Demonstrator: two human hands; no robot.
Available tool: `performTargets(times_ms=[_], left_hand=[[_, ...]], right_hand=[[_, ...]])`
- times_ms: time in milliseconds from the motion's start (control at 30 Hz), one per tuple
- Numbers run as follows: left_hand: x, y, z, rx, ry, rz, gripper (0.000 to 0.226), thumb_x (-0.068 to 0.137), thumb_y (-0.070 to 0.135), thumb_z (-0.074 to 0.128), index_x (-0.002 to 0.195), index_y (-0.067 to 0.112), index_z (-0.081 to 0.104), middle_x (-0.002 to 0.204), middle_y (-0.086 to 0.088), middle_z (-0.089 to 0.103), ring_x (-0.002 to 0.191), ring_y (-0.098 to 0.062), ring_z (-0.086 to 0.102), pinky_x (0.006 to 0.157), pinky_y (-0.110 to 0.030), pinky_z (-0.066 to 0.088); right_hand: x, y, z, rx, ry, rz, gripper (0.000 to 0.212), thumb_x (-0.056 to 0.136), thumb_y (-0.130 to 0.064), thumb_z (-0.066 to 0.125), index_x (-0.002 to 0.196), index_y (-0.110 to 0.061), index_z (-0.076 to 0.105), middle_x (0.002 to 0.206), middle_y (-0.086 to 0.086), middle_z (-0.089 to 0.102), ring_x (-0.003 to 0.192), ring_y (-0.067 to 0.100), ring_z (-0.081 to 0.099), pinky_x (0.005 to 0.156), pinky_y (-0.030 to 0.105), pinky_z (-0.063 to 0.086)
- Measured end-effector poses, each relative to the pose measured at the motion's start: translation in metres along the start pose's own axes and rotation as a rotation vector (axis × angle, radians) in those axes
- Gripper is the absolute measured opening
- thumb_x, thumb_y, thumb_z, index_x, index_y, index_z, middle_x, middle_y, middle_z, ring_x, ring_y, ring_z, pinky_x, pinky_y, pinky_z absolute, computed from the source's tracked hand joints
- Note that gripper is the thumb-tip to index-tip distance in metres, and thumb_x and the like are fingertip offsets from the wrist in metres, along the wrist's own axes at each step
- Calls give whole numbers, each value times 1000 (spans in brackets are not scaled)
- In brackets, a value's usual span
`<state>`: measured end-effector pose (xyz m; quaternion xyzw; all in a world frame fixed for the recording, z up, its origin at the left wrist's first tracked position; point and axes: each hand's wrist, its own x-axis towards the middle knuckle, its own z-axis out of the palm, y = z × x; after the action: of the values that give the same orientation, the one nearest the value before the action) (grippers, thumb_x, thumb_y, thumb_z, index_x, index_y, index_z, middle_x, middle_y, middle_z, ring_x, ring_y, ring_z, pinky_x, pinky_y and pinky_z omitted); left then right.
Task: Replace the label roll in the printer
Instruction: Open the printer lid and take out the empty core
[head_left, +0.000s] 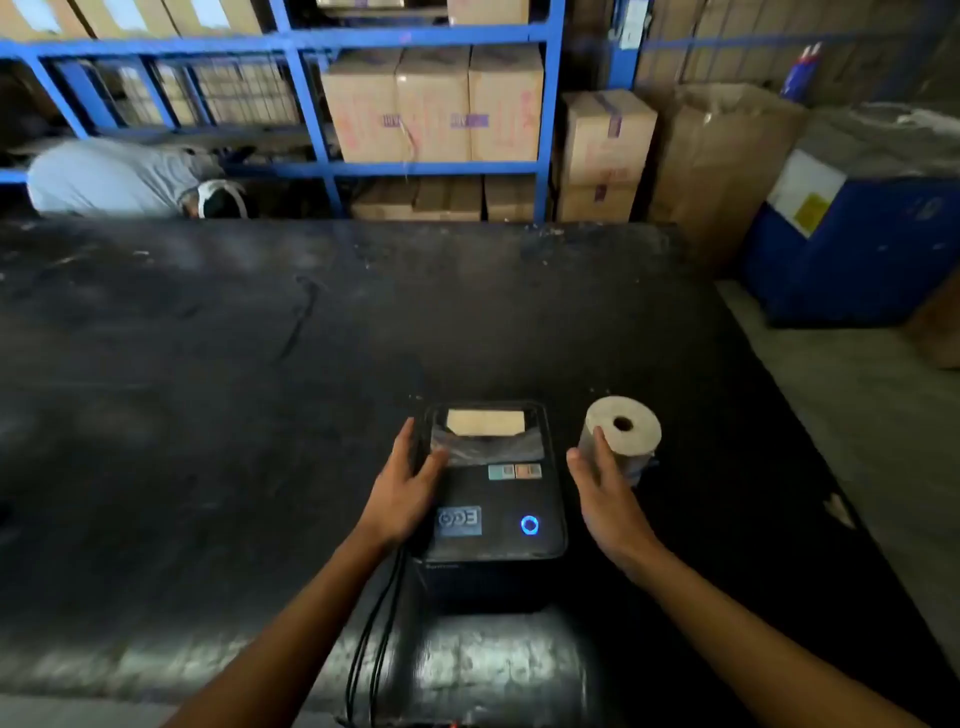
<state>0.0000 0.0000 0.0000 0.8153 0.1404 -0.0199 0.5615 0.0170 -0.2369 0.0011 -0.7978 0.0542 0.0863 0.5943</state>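
Observation:
A black label printer (493, 499) stands on the dark table (208, 364), its lid down, a blue ring light lit on top and a pale roll showing through the lid window. My left hand (408, 483) rests flat on the printer's left top edge, fingers spread, thumb over the window's corner. A white label roll (626, 434) stands on end just right of the printer. My right hand (605, 493) touches the roll's near left side with its fingers loosely apart, not wrapped around it.
Two black cables (374, 629) run from the printer's left side to the near table edge. Behind the table stand blue shelves (426, 166) with cardboard boxes; a person (119, 176) bends low at far left. A blue bin (852, 249) sits at right.

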Motion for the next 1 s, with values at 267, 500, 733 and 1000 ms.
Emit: performTargets(times_ms=[267, 500, 733, 1000], left_hand=[[-51, -39, 17, -376, -65, -178, 61, 86, 46, 66, 141, 34, 44, 134, 5, 62, 110, -4, 65, 98, -34, 49], [-59, -43, 22, -397, -65, -166, 53, 91, 43, 59, 142, 37, 43, 125, 11, 66, 97, 7, 67, 84, -26, 50], [-61, -46, 24, -383, -46, -188, 57, 90, 48, 59, 144, 40, 40, 123, 14, 65, 101, 5, 65, 91, -30, 50], [-60, -48, 23, -357, -64, -181, 59, 88, 55, 59, 142, 43, 40, 129, 9, 64, 112, -5, 64, 101, -40, 48]], right_hand=[[-52, 53, 19, 261, -241, 151, 67, 83, -60, 49, 144, -37, 36, 136, -26, 49, 127, -3, 46, 117, 40, 32], [-63, 69, 25, 287, -165, 76, 65, 81, -42, 65, 139, -18, 49, 134, -5, 62, 127, 9, 55, 104, 23, 44], [-62, 78, 30, 299, -37, 114, 50, 82, -3, 71, 128, -11, 51, 118, -2, 65, 113, 5, 60, 87, 11, 50], [-61, 75, 28, 274, 16, 72, 36, 79, -1, 74, 103, -22, 57, 104, -7, 67, 100, 0, 63, 79, 9, 51]])
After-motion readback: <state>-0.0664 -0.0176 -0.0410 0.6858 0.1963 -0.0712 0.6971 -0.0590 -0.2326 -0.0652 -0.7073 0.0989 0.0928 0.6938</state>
